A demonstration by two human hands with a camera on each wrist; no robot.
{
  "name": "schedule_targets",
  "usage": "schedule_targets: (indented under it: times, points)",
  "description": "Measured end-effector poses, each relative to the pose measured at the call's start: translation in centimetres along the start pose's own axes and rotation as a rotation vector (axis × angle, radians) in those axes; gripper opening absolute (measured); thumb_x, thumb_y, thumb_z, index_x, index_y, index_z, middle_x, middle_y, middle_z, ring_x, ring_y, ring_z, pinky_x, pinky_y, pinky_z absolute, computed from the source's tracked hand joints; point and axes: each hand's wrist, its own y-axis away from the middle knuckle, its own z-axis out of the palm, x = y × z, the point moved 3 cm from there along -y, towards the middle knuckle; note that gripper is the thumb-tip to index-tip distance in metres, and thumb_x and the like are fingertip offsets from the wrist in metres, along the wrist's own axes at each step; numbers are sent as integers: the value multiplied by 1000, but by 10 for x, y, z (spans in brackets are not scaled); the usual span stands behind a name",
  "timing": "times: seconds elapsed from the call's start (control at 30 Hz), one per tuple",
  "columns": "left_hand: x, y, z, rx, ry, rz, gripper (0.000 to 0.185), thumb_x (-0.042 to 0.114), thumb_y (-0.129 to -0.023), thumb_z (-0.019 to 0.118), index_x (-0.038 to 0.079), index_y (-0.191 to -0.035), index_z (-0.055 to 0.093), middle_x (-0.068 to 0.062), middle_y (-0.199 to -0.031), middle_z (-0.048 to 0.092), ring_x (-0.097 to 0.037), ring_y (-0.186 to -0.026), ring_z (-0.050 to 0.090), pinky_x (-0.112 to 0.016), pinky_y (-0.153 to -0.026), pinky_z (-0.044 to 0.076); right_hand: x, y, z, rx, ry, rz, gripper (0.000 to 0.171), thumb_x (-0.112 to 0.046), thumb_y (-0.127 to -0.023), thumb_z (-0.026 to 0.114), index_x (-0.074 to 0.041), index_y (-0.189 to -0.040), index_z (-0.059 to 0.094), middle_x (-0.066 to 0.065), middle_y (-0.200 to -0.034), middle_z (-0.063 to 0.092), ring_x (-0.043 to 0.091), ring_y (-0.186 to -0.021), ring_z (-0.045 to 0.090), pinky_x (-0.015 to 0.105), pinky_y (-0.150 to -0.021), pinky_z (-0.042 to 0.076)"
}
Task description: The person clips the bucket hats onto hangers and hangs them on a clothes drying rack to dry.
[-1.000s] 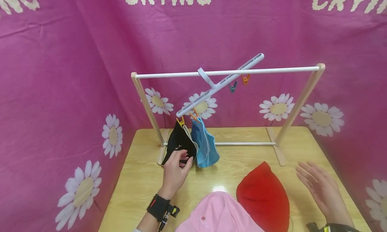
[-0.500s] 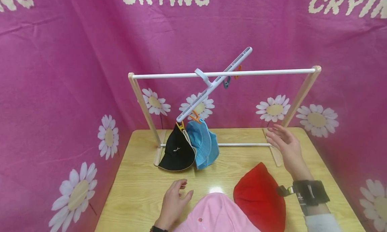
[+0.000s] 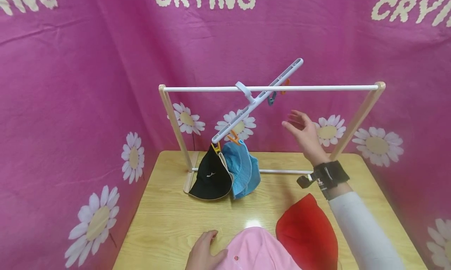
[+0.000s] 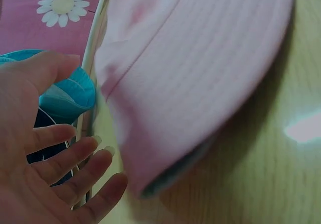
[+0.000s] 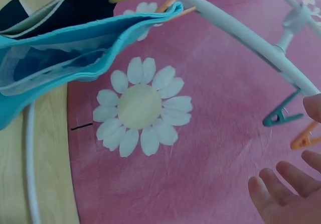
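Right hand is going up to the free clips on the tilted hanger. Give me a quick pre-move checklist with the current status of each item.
1. Right hand empty and open, below the raised end: ok.
2. Teal clip and orange clip hold nothing: ok.
3. Clip hanger level on the white rail: not ok, it slopes down to the left.
4. Black cap and blue hat clipped at the low end: ok.
5. Left hand on the pink hat: touching its edge; grip cannot tell.
6. Red hat lies on the table, untouched: ok.
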Motion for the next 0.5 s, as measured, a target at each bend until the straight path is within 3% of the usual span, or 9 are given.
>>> schedule_targets:
  times: [0.17, 0.3, 0.5]
  points:
    - [-5, 2, 1, -80, 0, -24, 67, 44, -81, 85, 5, -130, 65, -1, -115, 67, -22, -103, 65, -47, -90, 54, -11, -25, 14, -10, 86, -3, 75, -33, -98, 74, -9, -160, 38, 19, -158, 48, 39, -144, 47, 51, -116, 41]
    - [-8, 5, 2, -142, 23, -64, 69, 46, -80, 84, 5, -132, 65, -1, -115, 66, -24, -104, 65, -50, -91, 54, -17, -44, 27, -25, 122, -15, 77, -31, -98, 75, -5, -160, 38, 21, -158, 48, 40, -144, 48, 51, -116, 41]
    - [-11, 8, 3, -171, 68, -52, 66, 43, -80, 84, 4, -130, 64, 2, -111, 65, -18, -93, 62, -40, -77, 52, -23, -65, 42, 15, 122, -29, 68, -25, -98, 75, -3, -155, 44, 22, -151, 55, 36, -139, 54, 47, -114, 44]
